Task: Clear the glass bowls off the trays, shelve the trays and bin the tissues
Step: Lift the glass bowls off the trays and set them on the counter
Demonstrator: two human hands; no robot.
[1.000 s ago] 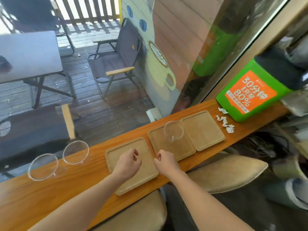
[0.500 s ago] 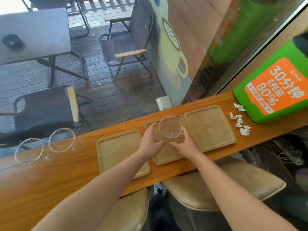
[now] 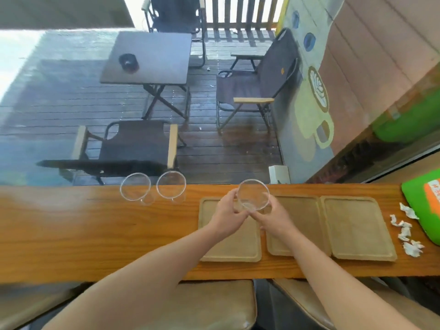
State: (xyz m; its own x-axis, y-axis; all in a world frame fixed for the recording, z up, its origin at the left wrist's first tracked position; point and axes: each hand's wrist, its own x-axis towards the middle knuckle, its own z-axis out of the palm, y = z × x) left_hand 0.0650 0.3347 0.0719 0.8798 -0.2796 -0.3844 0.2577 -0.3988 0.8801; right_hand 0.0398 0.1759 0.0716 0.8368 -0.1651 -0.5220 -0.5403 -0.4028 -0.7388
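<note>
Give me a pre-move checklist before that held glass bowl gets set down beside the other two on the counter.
1. Grip on the held bowl: left hand and right hand both on it. Ok.
2. Bowl clear of the trays: it looks lifted over the gap between the left tray and the middle tray. Ok.
3. Landing spot: bare counter lies in front of and right of the two parked bowls. Ok.
4. Path leftward: nothing stands between the held bowl and the parked ones. Ok.
5. Trays emptied: no bowl is left on any of the three. Ok.
6. Tissues: unbinned, by the right tray. Not ok.
7. Bowl contents: cannot tell.
</note>
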